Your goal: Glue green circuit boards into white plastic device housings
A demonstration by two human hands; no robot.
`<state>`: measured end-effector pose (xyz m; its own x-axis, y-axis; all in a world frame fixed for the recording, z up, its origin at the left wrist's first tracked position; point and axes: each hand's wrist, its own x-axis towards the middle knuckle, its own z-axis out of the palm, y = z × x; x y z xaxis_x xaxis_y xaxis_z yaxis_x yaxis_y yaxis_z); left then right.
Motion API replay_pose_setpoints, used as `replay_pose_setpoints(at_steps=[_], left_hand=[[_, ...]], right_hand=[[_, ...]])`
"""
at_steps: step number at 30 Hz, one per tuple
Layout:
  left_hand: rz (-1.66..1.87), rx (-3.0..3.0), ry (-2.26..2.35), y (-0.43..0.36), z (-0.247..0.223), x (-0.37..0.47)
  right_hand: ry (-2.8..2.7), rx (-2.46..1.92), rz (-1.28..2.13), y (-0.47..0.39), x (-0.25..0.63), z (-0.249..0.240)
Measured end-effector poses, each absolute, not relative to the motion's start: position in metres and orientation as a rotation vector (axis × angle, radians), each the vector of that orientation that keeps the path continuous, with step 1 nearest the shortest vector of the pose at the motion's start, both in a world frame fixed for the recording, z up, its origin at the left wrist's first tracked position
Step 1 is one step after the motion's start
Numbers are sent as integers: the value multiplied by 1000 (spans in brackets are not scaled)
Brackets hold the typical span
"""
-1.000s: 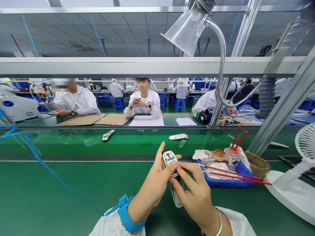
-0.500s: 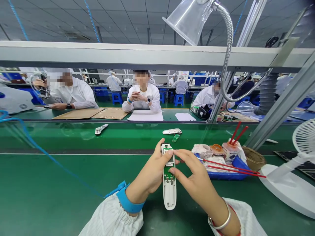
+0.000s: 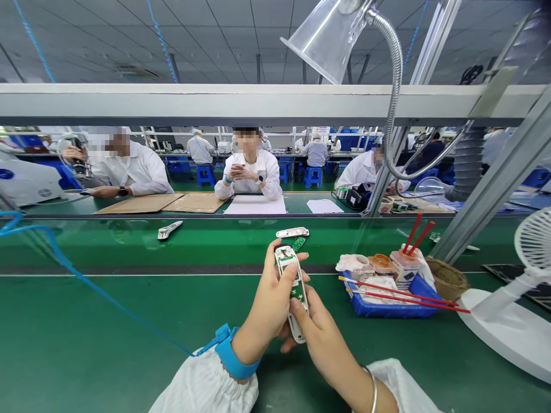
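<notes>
Left hand [image 3: 270,293] and right hand [image 3: 319,324] shared a closed grip on the casing [image 3: 298,281], holding it between them above the bench [image 3: 107,338]. Slim, white and open-faced, it had a dark top end [image 3: 282,247] and bared a green board [image 3: 295,292] inside. Any lettering was too small to read.

An electronics assembly workshop is indicated by white-coated workers [image 3: 253,171] seated at long benches [image 3: 297,205]. A small circuit board [image 3: 298,244] is seen beside a white casing [image 3: 293,232], a clear hood [image 3: 329,43] is mounted overhead, and a corded blue wrist strap [image 3: 236,360] is worn.
</notes>
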<state>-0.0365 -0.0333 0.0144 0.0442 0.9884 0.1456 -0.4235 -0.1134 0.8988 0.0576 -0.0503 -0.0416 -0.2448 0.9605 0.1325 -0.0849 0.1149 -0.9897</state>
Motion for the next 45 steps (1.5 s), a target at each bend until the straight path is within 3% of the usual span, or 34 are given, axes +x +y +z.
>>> replay_pose_setpoints(at_steps=[11, 21, 33, 39, 45], left_hand=[[1436, 971, 776, -30, 8, -35], [1352, 960, 797, -22, 10, -37], [1360, 982, 873, 10, -16, -31], [1339, 894, 893, 51, -33, -33], [1302, 970, 966, 134, -54, -43]], right_hand=[[-1219, -871, 1522, -42, 51, -56], [-1277, -1018, 1365, -26, 59, -53], [-1110, -1017, 1488, -6, 55, -59], [-1114, -1103, 1648, -8, 82, -58], [-1253, -1172, 1933, -37, 171, -78]])
